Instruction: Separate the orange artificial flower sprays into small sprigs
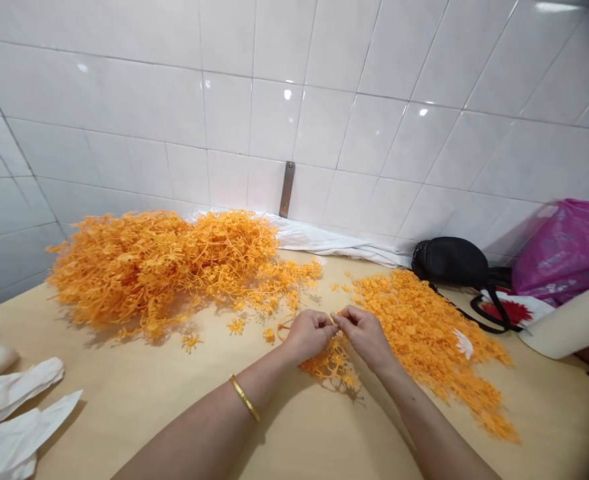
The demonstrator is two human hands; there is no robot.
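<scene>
My left hand (310, 333), with a gold bangle on its wrist, is closed in a pinch near the middle of the table. Close against it, my right hand (363, 333) pinches too, and the fingertips nearly meet. Between them is a small piece of orange plastic flower, mostly hidden by the fingers. Under the hands lies a cluster of orange plastic flowers (332, 367) with thin stems; whether it joins the pinched piece I cannot tell. A tall tangled heap of orange flower sprays (164, 267) stands to the left. Flatter loose orange pieces (424, 327) spread beside my right hand.
At the left edge lie crumpled white cloths or papers (19, 413). A black bag (449, 261) with a strap, a purple plastic bag (567, 250) and a cream cylinder (569, 325) stand at the right. White fabric (324, 239) runs along the tiled wall (324, 127).
</scene>
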